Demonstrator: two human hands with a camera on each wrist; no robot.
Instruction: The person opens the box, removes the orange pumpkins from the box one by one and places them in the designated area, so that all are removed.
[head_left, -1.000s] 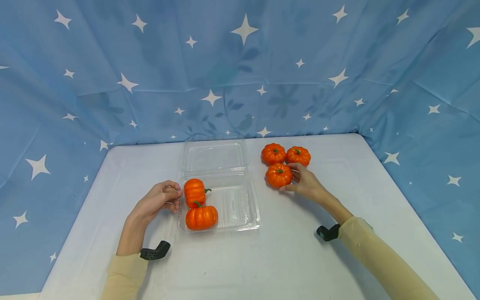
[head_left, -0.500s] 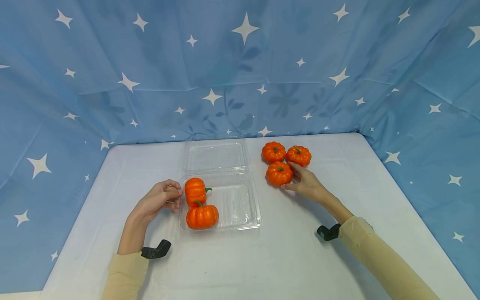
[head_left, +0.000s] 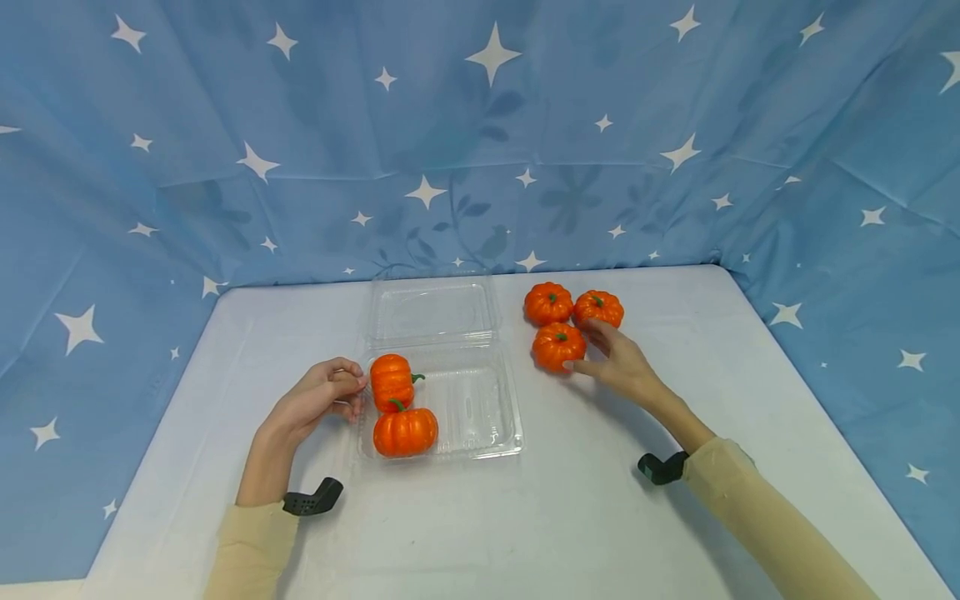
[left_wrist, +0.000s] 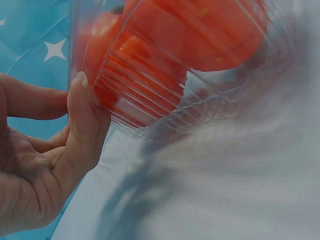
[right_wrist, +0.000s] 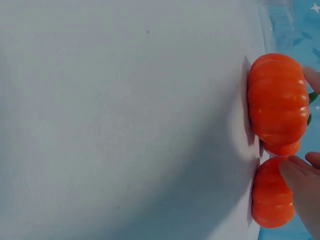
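A clear plastic clamshell container (head_left: 483,417) lies open on the table, two small orange pumpkins, one behind (head_left: 390,382) and one in front (head_left: 405,433), in its left half. My left hand (head_left: 322,400) pinches the container's left edge between thumb and fingers, as the left wrist view shows up close. To the right of the container sits a group of three pumpkins: a front one (head_left: 555,347), a back left one (head_left: 548,304) and a back right one (head_left: 598,307). Around the front one's right side my right hand (head_left: 618,360) has its thumb and fingers spread, thumb tip right at its surface.
The container's lid (head_left: 431,310) is folded back flat toward the rear. A white cloth (head_left: 480,525) covers the table. Behind and beside it hangs a blue curtain (head_left: 315,225) with white stars. Each wrist bears a black camera mount.
My right hand has shifted slightly right, its fingers parting from the front pumpkin, which has stayed in place. The left hand and the container have not moved.
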